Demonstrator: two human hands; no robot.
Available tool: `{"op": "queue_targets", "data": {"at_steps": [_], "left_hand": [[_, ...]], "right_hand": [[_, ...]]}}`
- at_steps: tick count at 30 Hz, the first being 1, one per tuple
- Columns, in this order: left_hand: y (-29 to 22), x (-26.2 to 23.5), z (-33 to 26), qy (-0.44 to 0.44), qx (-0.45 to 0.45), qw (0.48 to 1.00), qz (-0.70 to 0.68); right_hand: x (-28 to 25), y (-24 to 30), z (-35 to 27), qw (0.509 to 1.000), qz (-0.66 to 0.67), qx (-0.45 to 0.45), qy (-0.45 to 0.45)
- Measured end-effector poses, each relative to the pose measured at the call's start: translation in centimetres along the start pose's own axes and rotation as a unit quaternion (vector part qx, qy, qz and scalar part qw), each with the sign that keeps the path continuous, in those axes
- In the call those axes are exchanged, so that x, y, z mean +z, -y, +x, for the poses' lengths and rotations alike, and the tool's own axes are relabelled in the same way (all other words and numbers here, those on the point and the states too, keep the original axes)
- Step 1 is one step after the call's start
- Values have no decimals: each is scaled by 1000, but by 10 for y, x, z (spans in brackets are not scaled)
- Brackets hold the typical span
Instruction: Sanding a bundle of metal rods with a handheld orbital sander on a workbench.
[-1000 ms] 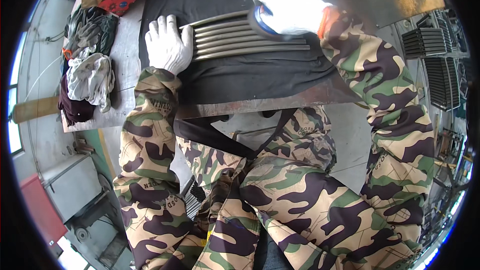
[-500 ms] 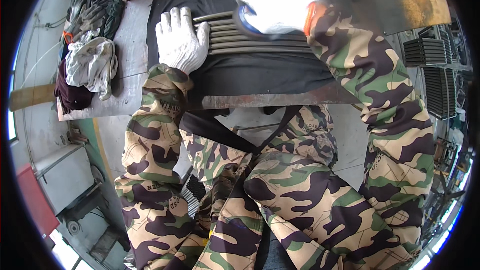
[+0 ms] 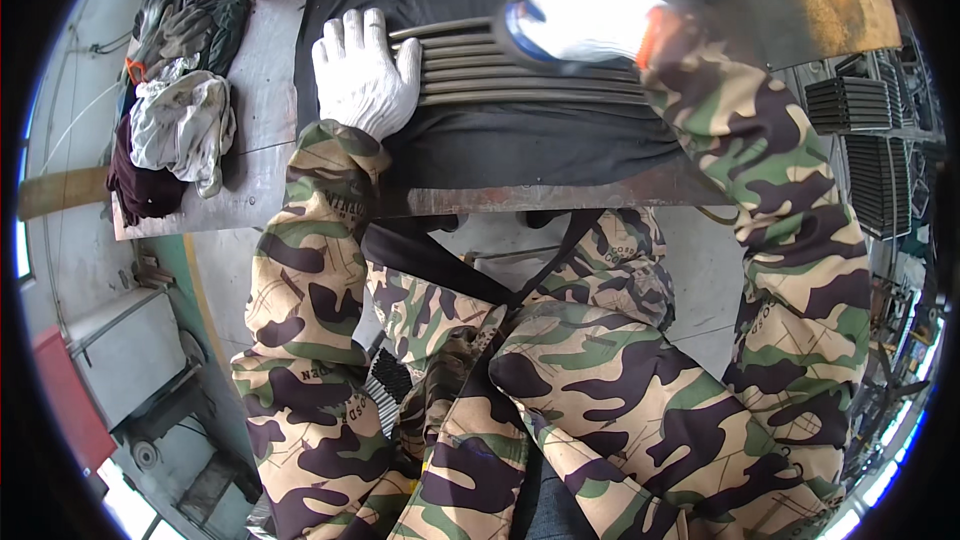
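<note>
Metal rods (image 3: 470,65), about seven: side by side on one black cloth (image 3: 530,150), over one table (image 3: 268,110). Left hand (image 3: 365,78), one, white-gloved: flat, fingers slightly spread, at the rods' left ends. Right hand (image 3: 580,5), one, white-gloved: fingers curled round one blue object (image 3: 522,32) (blurred, kind unclear), above the rods.

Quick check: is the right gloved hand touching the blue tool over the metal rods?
Touching. The head view shows the right gloved hand closed over the blue tool, its fingers wrapped against it, above the metal rods.
</note>
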State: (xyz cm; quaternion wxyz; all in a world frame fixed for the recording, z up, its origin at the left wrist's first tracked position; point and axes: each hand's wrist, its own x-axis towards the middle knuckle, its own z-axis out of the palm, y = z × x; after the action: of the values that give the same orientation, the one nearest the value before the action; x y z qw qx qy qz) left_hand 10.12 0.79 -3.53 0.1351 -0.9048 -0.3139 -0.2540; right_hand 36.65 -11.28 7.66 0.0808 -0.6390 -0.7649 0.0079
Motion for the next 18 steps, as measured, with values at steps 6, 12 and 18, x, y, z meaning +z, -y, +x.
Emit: {"op": "queue_targets", "data": {"at_steps": [6,12,18], "left_hand": [[12,12,7,-34,27,998,33],[3,1,-2,7,15,1000,14],[-3,-10,-6,34,11,999,12]], "right_hand": [[20,2,-19,999,-40,11,-11],[34,1,12,997,-48,-22,-64],[11,-3,-9,995,27,-77,-58]]}}
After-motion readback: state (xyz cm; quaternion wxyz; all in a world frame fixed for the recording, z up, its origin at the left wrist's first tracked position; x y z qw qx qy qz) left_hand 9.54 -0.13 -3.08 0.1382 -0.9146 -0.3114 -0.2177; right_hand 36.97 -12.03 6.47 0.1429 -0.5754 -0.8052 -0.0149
